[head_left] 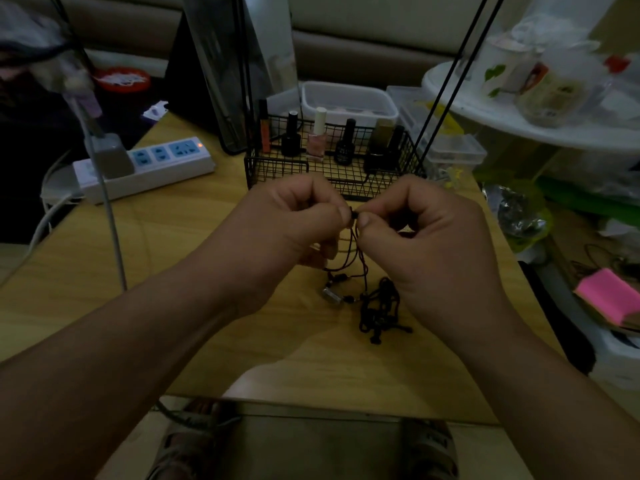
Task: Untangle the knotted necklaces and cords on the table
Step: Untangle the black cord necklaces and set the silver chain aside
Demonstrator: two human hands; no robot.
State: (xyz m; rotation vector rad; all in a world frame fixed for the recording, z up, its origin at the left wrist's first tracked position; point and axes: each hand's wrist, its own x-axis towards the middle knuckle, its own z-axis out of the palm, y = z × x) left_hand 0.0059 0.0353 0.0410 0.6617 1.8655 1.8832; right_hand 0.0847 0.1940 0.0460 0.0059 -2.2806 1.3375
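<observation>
- head view: the left hand (294, 220) and the right hand (426, 230) meet above the table (207, 244); each one pinches the same small dark knot (354, 213) between thumb and forefinger.
- thin cords (353, 251) hang from the knot toward 6 o'clock, down to a black tangle (381, 306) lying on the table at 5 o'clock. a wire basket (277, 168) stands at 12 o'clock.
- the step, as i judge, is loosening this knot; the next move needs a gentle, small pull apart.

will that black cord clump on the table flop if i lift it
Probably floppy: the black cord clump lies in loose loops on the table. Likely light, since its strands look thin. It may tug the thin cord pinched by the left hand and right hand; they seem joined near the pendant.
</observation>
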